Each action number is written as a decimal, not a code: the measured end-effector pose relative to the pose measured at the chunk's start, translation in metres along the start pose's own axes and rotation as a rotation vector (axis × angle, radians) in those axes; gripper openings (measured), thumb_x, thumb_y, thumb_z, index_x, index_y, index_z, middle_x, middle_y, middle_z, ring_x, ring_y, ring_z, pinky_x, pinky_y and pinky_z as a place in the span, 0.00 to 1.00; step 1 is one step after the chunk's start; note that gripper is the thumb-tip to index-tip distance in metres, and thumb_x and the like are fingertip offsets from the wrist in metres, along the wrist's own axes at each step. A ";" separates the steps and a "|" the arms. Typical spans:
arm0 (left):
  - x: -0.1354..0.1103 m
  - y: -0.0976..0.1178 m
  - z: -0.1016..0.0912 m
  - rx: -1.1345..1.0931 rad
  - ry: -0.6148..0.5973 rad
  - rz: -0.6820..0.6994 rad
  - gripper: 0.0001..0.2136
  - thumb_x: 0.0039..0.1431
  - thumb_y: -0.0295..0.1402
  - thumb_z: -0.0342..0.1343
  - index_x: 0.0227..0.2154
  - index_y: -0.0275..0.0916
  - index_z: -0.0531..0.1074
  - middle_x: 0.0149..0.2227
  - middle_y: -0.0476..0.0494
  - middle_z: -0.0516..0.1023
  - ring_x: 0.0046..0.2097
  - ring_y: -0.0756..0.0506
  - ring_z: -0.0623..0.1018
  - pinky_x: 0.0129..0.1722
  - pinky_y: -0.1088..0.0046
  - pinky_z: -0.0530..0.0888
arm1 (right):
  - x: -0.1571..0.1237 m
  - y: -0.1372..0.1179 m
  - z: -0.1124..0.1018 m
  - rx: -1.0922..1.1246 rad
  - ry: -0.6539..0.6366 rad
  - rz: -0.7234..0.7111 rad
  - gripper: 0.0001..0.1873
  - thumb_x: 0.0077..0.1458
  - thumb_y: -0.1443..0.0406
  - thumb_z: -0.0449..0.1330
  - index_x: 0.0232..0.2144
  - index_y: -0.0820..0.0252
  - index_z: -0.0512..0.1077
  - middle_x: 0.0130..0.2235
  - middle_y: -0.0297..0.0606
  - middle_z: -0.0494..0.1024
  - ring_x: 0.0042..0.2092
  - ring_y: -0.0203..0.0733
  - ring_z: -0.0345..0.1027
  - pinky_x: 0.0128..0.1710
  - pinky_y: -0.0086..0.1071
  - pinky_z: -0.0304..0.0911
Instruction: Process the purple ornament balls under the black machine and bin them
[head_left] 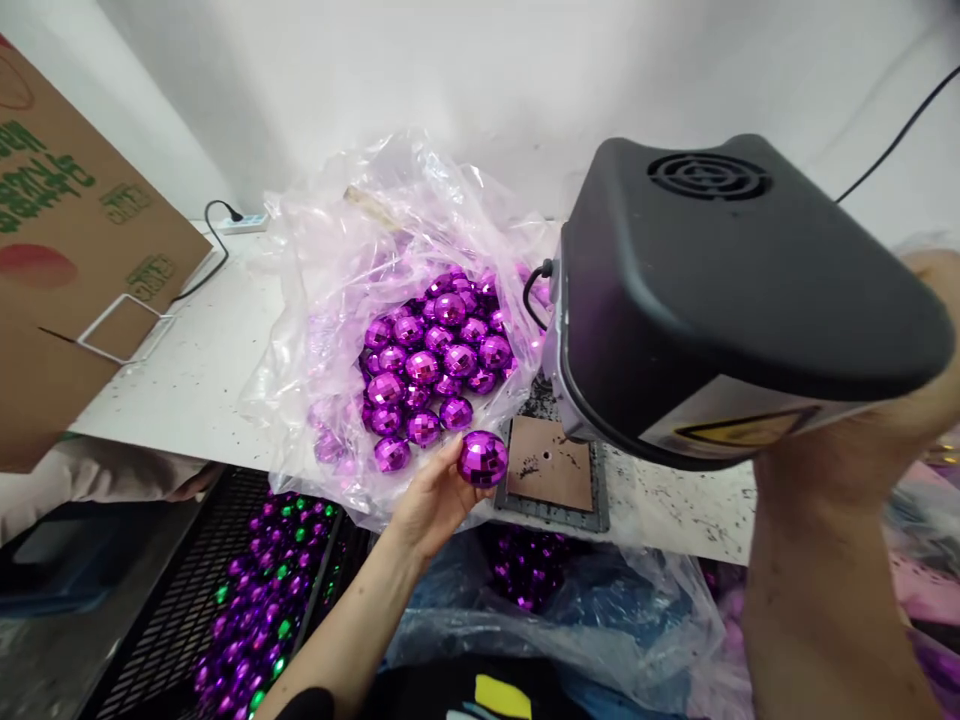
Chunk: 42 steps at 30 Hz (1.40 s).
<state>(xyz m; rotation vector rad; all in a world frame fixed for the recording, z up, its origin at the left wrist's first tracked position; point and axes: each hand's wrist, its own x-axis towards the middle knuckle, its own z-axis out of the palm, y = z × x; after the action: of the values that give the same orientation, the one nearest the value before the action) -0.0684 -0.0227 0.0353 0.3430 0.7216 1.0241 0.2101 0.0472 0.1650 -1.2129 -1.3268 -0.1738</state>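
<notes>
My left hand [433, 493] is closed on a purple faceted ball [483, 458], holding it just left of a small brown plate [550, 464] at the machine's base. Behind it an opened clear plastic bag [330, 270] holds a heap of purple faceted balls [431, 355]. My right hand [911, 395] is raised at the right, behind and under the black machine head [720, 290]; its fingers are hidden by the housing, so whether it grips the machine is unclear.
A cardboard box [67, 240] leans at the left above the white table [187, 370]. A black crate [202, 570] below holds purple and green balls [262, 590]. A blue bag [600, 600] with more balls lies below the table edge. A power strip [244, 222] sits at the back.
</notes>
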 end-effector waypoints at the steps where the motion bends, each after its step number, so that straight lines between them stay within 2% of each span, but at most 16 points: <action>1: 0.001 -0.001 0.000 -0.007 -0.016 -0.012 0.20 0.61 0.45 0.69 0.49 0.35 0.77 0.42 0.38 0.84 0.38 0.45 0.84 0.35 0.73 0.79 | 0.000 -0.001 0.000 0.007 0.004 -0.013 0.29 0.68 0.46 0.53 0.33 0.69 0.68 0.29 0.32 0.63 0.32 0.22 0.53 0.35 0.27 0.46; 3: 0.004 -0.002 0.000 -0.004 -0.063 -0.031 0.22 0.63 0.44 0.67 0.55 0.39 0.75 0.44 0.39 0.84 0.38 0.44 0.85 0.33 0.73 0.78 | 0.001 -0.003 0.000 0.023 0.009 -0.013 0.32 0.67 0.43 0.53 0.32 0.69 0.67 0.28 0.31 0.59 0.31 0.22 0.51 0.34 0.27 0.45; 5: 0.007 -0.004 0.000 0.003 -0.094 -0.054 0.24 0.64 0.47 0.65 0.57 0.41 0.73 0.45 0.39 0.84 0.40 0.41 0.86 0.33 0.72 0.79 | 0.000 -0.004 0.001 0.031 0.002 0.012 0.33 0.66 0.42 0.53 0.32 0.69 0.66 0.27 0.30 0.57 0.31 0.22 0.49 0.34 0.26 0.45; 8: 0.012 -0.010 0.003 0.053 -0.103 -0.069 0.23 0.61 0.46 0.69 0.54 0.39 0.74 0.44 0.39 0.84 0.43 0.40 0.86 0.37 0.70 0.81 | 0.000 -0.005 0.002 0.050 0.002 0.016 0.32 0.66 0.42 0.54 0.31 0.69 0.66 0.27 0.30 0.56 0.31 0.22 0.49 0.35 0.26 0.46; 11: 0.018 -0.016 0.009 0.182 -0.106 -0.039 0.22 0.55 0.42 0.73 0.48 0.39 0.75 0.40 0.43 0.82 0.39 0.42 0.85 0.38 0.68 0.80 | 0.000 -0.007 0.003 0.074 0.000 0.001 0.32 0.66 0.42 0.54 0.31 0.69 0.65 0.27 0.30 0.56 0.31 0.21 0.49 0.34 0.26 0.46; 15: 0.028 -0.020 0.017 0.416 -0.022 0.086 0.22 0.55 0.51 0.70 0.42 0.37 0.79 0.37 0.44 0.80 0.37 0.45 0.80 0.34 0.72 0.74 | 0.000 -0.009 0.003 0.063 -0.011 -0.006 0.31 0.67 0.44 0.53 0.31 0.69 0.65 0.27 0.30 0.57 0.31 0.22 0.50 0.35 0.26 0.46; 18: 0.037 -0.021 0.017 0.567 0.036 0.180 0.20 0.53 0.47 0.72 0.42 0.38 0.80 0.38 0.45 0.81 0.40 0.45 0.77 0.36 0.74 0.72 | 0.000 -0.011 0.002 0.042 -0.013 -0.025 0.30 0.68 0.45 0.52 0.32 0.69 0.66 0.26 0.30 0.58 0.31 0.22 0.51 0.35 0.26 0.46; 21: 0.045 -0.022 0.013 0.665 0.022 0.215 0.23 0.54 0.47 0.70 0.49 0.40 0.79 0.43 0.44 0.82 0.43 0.43 0.78 0.40 0.70 0.74 | -0.001 -0.012 0.002 0.023 -0.014 -0.040 0.30 0.69 0.46 0.51 0.32 0.69 0.66 0.26 0.30 0.59 0.30 0.22 0.51 0.35 0.25 0.44; 23: 0.049 -0.026 0.012 0.750 0.007 0.276 0.23 0.57 0.47 0.68 0.52 0.42 0.78 0.49 0.42 0.82 0.48 0.40 0.79 0.49 0.65 0.75 | -0.001 -0.013 0.002 0.015 -0.010 -0.041 0.30 0.69 0.45 0.51 0.32 0.68 0.66 0.26 0.30 0.59 0.31 0.23 0.51 0.34 0.25 0.44; 25: 0.051 -0.030 0.012 0.861 -0.003 0.346 0.21 0.61 0.46 0.66 0.53 0.43 0.77 0.53 0.41 0.81 0.54 0.37 0.78 0.58 0.58 0.72 | -0.001 -0.013 0.002 0.014 -0.008 -0.039 0.32 0.68 0.43 0.50 0.32 0.68 0.67 0.26 0.31 0.59 0.30 0.23 0.50 0.34 0.26 0.43; 27: 0.051 -0.035 0.013 0.962 -0.013 0.396 0.18 0.64 0.44 0.64 0.53 0.44 0.78 0.55 0.39 0.80 0.58 0.35 0.76 0.64 0.54 0.68 | -0.001 -0.013 0.002 0.028 -0.009 -0.031 0.33 0.68 0.42 0.50 0.32 0.68 0.67 0.26 0.31 0.59 0.31 0.24 0.51 0.34 0.26 0.44; 34: 0.051 -0.048 0.019 1.034 -0.033 0.513 0.15 0.62 0.39 0.66 0.51 0.44 0.79 0.56 0.38 0.78 0.62 0.32 0.72 0.69 0.48 0.60 | 0.000 -0.013 0.002 0.021 -0.008 -0.054 0.30 0.69 0.45 0.51 0.33 0.70 0.68 0.26 0.31 0.59 0.31 0.22 0.50 0.34 0.24 0.45; 37: 0.053 -0.050 0.024 1.065 -0.057 0.500 0.15 0.60 0.40 0.67 0.49 0.44 0.79 0.57 0.36 0.77 0.64 0.30 0.69 0.70 0.47 0.58 | 0.000 -0.014 0.002 0.035 0.000 -0.043 0.32 0.68 0.44 0.52 0.33 0.70 0.68 0.26 0.31 0.59 0.31 0.23 0.51 0.34 0.24 0.44; 42: 0.057 -0.053 0.033 1.099 -0.082 0.427 0.20 0.58 0.41 0.67 0.53 0.45 0.77 0.61 0.37 0.74 0.66 0.30 0.67 0.71 0.45 0.54 | -0.001 -0.015 0.002 0.072 -0.009 -0.014 0.33 0.67 0.42 0.53 0.31 0.69 0.67 0.26 0.31 0.56 0.30 0.24 0.49 0.32 0.25 0.43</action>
<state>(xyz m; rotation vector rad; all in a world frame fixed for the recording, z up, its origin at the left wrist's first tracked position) 0.0065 0.0024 0.0069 1.5295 1.1215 0.9110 0.1980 0.0411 0.1728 -1.1449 -1.3383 -0.1296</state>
